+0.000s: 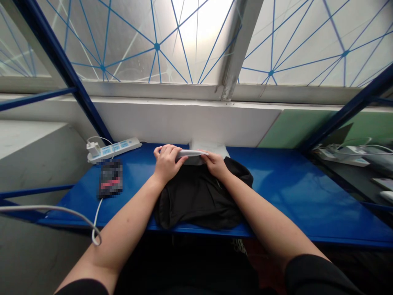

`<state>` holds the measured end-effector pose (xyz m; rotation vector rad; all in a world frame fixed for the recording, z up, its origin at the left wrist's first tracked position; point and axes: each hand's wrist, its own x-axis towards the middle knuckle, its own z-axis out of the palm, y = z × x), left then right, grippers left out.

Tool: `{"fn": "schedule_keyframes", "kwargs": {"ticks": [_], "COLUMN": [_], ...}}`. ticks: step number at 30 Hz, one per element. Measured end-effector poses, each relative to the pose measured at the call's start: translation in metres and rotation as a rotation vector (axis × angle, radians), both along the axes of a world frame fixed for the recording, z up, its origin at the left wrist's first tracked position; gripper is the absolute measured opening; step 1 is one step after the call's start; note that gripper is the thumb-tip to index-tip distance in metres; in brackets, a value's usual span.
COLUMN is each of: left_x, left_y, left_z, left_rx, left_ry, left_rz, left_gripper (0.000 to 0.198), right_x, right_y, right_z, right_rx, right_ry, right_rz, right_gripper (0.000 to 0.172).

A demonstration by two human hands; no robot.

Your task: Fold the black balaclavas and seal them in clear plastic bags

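fabric [196, 200], black and soft, lies in a bunched, folded heap on a glossy blue metal shelf [307, 196], just toward the body from both hands. along its far edge runs a pale grey roll [190, 153], its long axis pointing left to right across the shelf, the right end dipping slightly. well left of the left hand [167, 162] sit a pixel-blurred phone [110, 179], a white cable [95, 223] and a white power strip [113, 149]. the left hand closes narrow around the roll's left end, curled over the top. the right hand [215, 164] pinches the roll's right end, narrow, its heel just above the black fabric. well right of the right hand, beyond the shelf, lies a second power strip [340, 155].
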<state>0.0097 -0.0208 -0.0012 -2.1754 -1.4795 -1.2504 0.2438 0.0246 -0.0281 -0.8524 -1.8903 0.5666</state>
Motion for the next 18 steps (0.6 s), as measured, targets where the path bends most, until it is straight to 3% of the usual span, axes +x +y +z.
{"fn": "schedule_keyframes", "kwargs": {"ticks": [2,4,7,9,12,15,16,18], "left_x": [-0.009,-0.02,-0.029,-0.027,-0.018,-0.007,-0.004,0.003], "left_y": [0.008,0.018,0.029,0.03,0.021,0.004,-0.001,-0.011], "left_z": [-0.002,-0.005,-0.011,-0.013,-0.01,-0.002,0.001,0.005], "left_rx": [-0.014,-0.083,-0.257,-0.276,-0.195,-0.088,-0.049,-0.004], "left_ry": [-0.181,-0.41,-0.69,-0.762,-0.765,-0.657,-0.596,-0.468], "left_rz": [0.112,0.127,-0.059,-0.13,-0.115,-0.114,-0.144,-0.253], "left_gripper": [0.036,0.039,0.028,0.023,0.022,0.023,0.023,0.02], "right_x": [0.003,0.005,0.007,0.008,0.01,0.007,0.004,-0.005], "right_y": [0.004,0.009,0.014,0.016,0.013,-0.001,-0.009,-0.025], "right_z": [-0.001,-0.003,-0.004,-0.004,-0.001,0.007,0.011,0.017], "right_rx": [-0.035,-0.072,-0.094,-0.097,-0.019,0.238,0.323,0.43], "right_ry": [0.074,0.133,0.189,0.187,0.156,0.056,-0.014,-0.19], "right_rz": [-0.083,-0.127,-0.121,-0.133,-0.247,-0.392,-0.387,-0.234], "right_gripper": [0.04,0.042,0.04,0.038,0.038,0.055,0.058,0.051]}}
